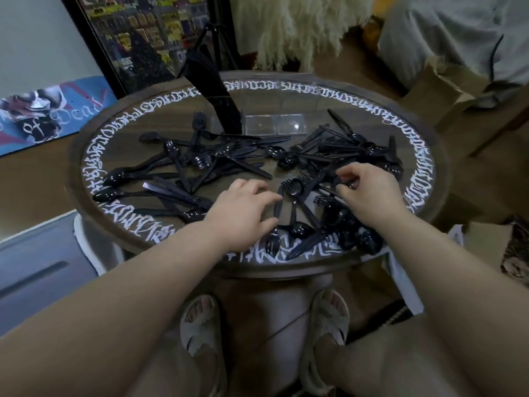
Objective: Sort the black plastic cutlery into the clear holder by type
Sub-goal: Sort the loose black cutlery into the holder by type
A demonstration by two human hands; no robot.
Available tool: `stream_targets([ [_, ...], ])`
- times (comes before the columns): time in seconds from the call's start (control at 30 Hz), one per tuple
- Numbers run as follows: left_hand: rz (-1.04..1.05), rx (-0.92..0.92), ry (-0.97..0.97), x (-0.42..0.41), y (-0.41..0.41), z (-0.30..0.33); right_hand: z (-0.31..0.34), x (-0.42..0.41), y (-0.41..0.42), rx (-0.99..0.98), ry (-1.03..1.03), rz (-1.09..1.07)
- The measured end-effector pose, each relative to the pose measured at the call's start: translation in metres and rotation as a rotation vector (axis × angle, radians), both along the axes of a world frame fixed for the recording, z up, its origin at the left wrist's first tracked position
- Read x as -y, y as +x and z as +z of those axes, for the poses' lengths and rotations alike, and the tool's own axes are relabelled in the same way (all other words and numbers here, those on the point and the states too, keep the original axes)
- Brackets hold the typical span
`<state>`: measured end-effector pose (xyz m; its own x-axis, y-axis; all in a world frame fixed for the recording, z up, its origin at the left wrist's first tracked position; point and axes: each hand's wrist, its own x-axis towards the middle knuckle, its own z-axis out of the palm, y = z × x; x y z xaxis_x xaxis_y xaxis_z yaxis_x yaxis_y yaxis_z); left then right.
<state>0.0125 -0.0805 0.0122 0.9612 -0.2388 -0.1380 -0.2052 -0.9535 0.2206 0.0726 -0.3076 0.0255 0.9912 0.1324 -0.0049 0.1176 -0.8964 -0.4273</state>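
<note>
A piece of black cutlery [342,183] is pinched in the curled fingers of the right hand [369,193]; its type cannot be told. The left hand [243,207] rests open on the tabletop [315,110], fingertips beside a knife [278,200] lying along 12 to 6 o'clock. The clear holder [274,124] stands at 12 o'clock from both hands, its left compartment filled with upright cutlery, the other compartments seemingly bare.

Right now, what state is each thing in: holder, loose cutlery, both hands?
clear holder: upright, left compartment filled with black pieces, the others look empty
loose cutlery: scattered unsorted across the table
left hand: open, fingers spread over the pile
right hand: pinching a piece
</note>
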Motion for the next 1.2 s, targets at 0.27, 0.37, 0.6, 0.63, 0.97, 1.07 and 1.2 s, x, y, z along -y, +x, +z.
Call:
stream_targets([
  [0.27,-0.031,-0.118,0.123,0.038,0.010,-0.019,-0.015,0.031,-0.001,-0.101,-0.134,0.012],
  [0.37,0.020,-0.133,0.150,0.035,0.014,-0.020,-0.018,0.036,0.004,-0.142,-0.135,0.001],
  [0.6,0.164,-0.110,0.175,0.015,0.018,-0.017,-0.023,0.039,0.013,-0.108,-0.107,-0.045],
  [0.63,0.180,-0.108,0.175,0.014,0.019,-0.016,-0.024,0.038,0.014,-0.103,-0.101,-0.047],
  [0.97,0.092,0.050,0.080,0.049,0.016,-0.013,-0.030,0.033,0.014,-0.093,0.133,-0.065],
  [1.07,0.044,-0.004,0.147,0.059,0.017,-0.020,-0.031,0.035,0.014,-0.084,0.185,-0.059],
  [1.2,0.091,-0.047,0.192,0.052,0.021,-0.022,-0.030,0.040,0.014,-0.083,0.211,-0.048],
])
